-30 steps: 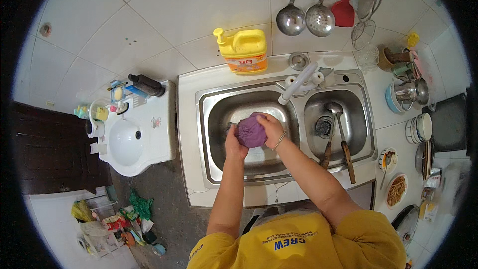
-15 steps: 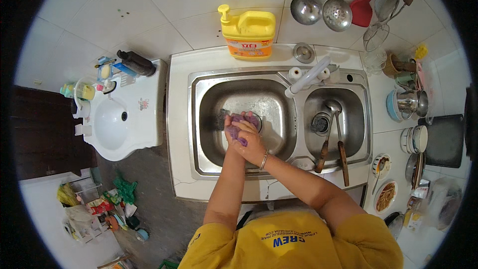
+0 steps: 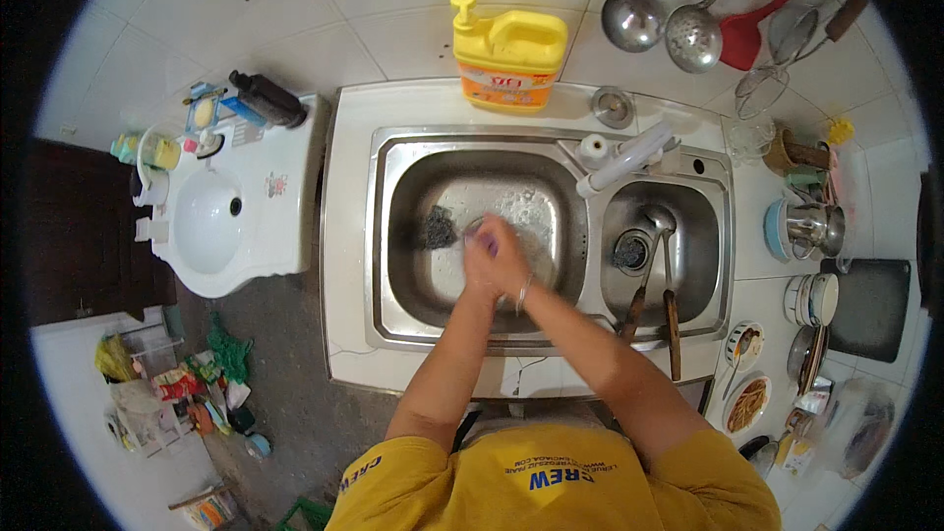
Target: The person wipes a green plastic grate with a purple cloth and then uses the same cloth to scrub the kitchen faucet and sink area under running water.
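Observation:
Over the larger left basin of the steel sink [image 3: 379,236], my two hands are pressed together. Between them a small purple cloth [image 3: 488,242] is squeezed, mostly hidden by the fingers. My left hand [image 3: 478,264] lies on the near left of the bundle. My right hand [image 3: 507,258], with a bracelet at its wrist, wraps the other side. A dark steel wool scourer [image 3: 440,227] rests on the basin floor left of my hands. Suds and water drops show on the basin bottom beyond them.
A faucet [image 3: 629,159] reaches over the divider. Two long-handled utensils, including a ladle [image 3: 659,216], lean in the right basin. Behind the sink stands a yellow pump jug [image 3: 509,59]. Ladles [image 3: 632,20] hang above; dishes [image 3: 749,403] stand at right, a washbasin [image 3: 211,221] at left.
My hands have closed tightly round the purple cloth, so less of it shows. The scourer beside them is now more fully in sight. The view has shifted slightly.

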Demonstrator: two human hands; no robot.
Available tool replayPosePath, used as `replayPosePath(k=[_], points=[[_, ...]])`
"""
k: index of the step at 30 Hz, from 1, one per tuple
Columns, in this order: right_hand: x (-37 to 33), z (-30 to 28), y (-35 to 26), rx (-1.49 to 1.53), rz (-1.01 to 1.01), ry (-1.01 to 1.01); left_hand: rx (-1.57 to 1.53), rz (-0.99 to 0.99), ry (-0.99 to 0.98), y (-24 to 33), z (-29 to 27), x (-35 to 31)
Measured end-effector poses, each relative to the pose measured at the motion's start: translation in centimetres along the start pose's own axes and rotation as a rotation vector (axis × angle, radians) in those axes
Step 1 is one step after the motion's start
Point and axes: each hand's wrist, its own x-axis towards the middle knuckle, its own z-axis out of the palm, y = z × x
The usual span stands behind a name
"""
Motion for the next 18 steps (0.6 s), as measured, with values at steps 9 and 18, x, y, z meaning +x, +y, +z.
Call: replayPosePath(k=[9,18], points=[[-3.0,1.5,2.2,0.082,-0.064,0.206,-0.160,-0.155,0.106,1.7,-1.9,1.5],[3.3,-2.1,6.7,0.167,0.117,0.178,-0.045,-0.050,-0.017,-0.8,0.3,0.7]])
